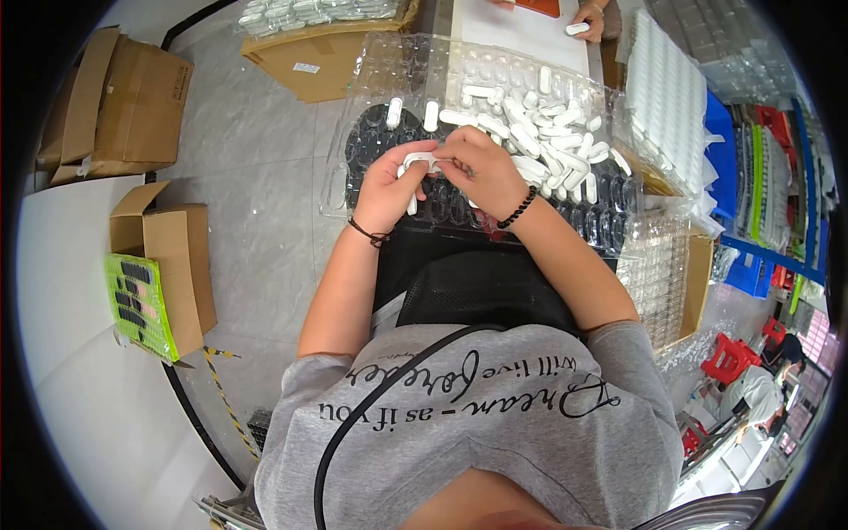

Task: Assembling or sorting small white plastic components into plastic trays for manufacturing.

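A small white oblong plastic piece (419,158) is pinched between both hands above a clear blister tray (369,81) across my lap. My left hand (386,187) is closed on its left end, with the thumb over it. From the other side, the fingertips of my right hand (488,173) are closed on the piece. Part of another white piece (412,205) shows just below my left fingers; whether that hand also holds it, I cannot tell. A loose pile of similar white pieces (525,140) covers the tray's right side. Two pieces stand apart in the tray's pockets beyond my left hand.
Across the white table (521,37), another person's hand (590,21) holds a white piece. Stacked white trays (664,102) rise at the right. Cardboard boxes (141,106) stand on the left, and another carton (309,64) lies ahead. Red stools (730,356) are far right.
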A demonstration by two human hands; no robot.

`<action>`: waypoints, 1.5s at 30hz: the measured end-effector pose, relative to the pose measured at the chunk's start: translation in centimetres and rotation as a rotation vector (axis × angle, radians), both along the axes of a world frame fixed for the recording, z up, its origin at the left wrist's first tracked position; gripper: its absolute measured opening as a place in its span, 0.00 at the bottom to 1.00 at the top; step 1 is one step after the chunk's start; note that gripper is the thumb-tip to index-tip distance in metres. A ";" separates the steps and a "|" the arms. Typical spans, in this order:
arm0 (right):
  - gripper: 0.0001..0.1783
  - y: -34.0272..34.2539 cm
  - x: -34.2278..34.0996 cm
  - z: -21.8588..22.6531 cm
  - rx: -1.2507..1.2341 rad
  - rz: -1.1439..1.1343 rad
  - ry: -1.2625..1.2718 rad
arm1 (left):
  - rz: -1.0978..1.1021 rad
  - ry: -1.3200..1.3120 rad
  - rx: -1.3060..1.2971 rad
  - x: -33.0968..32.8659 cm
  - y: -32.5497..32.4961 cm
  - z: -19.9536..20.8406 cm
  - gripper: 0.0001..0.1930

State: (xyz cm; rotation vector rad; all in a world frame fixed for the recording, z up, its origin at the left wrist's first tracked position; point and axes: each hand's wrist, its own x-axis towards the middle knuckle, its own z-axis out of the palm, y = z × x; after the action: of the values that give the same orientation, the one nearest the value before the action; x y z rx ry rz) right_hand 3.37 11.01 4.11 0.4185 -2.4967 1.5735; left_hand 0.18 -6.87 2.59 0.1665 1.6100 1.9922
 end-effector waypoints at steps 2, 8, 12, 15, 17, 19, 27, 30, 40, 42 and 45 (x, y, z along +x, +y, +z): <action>0.09 -0.1 -0.1 0.5 0.009 -0.030 -0.108 | -0.003 0.001 0.002 0.1 0.2 0.1 0.16; 0.11 0.2 -0.4 -0.2 -0.014 -0.034 -0.381 | 0.046 0.196 -0.062 0.2 0.4 -0.7 0.15; 0.12 0.3 -0.5 -1.0 0.071 0.020 -0.272 | 0.095 0.081 -0.173 0.2 0.5 -0.6 0.13; 0.12 0.2 -0.5 -0.6 0.103 0.013 -0.262 | 0.116 0.059 -0.197 0.1 0.6 -0.6 0.13; 0.12 0.3 -0.5 -0.7 0.111 0.014 -0.272 | 0.117 0.064 -0.213 0.1 0.5 -0.8 0.13; 0.11 0.4 -0.6 -0.8 0.120 0.015 -0.281 | 0.090 0.089 -0.212 0.0 0.3 -0.9 0.12; 0.11 0.5 -0.8 -0.7 0.081 0.070 -0.337 | 0.168 0.003 -0.124 0.2 0.3 -1.0 0.13; 0.11 1.5 -2.6 -3.0 -0.353 0.108 -0.587 | 0.282 -0.120 0.039 -0.3 -0.2 -1.5 0.13; 0.12 3.1 -6.9 -7.7 0.772 -0.159 -0.226 | 0.482 -0.529 0.465 -1.4 -1.9 -0.8 0.15; 0.12 2.9 -7.0 -7.4 0.787 -0.149 -0.276 | 0.465 -0.504 0.463 -1.1 -2.0 -1.5 0.14; 0.12 3.1 -7.0 -6.5 0.694 -0.213 -0.232 | 0.415 -0.473 0.473 -1.3 -2.4 -2.1 0.13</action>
State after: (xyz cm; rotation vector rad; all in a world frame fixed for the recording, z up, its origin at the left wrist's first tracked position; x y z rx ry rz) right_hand -3.61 14.10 -2.44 0.0340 -3.0941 0.6746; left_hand -1.09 -9.31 0.48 -0.4680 0.9090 2.4622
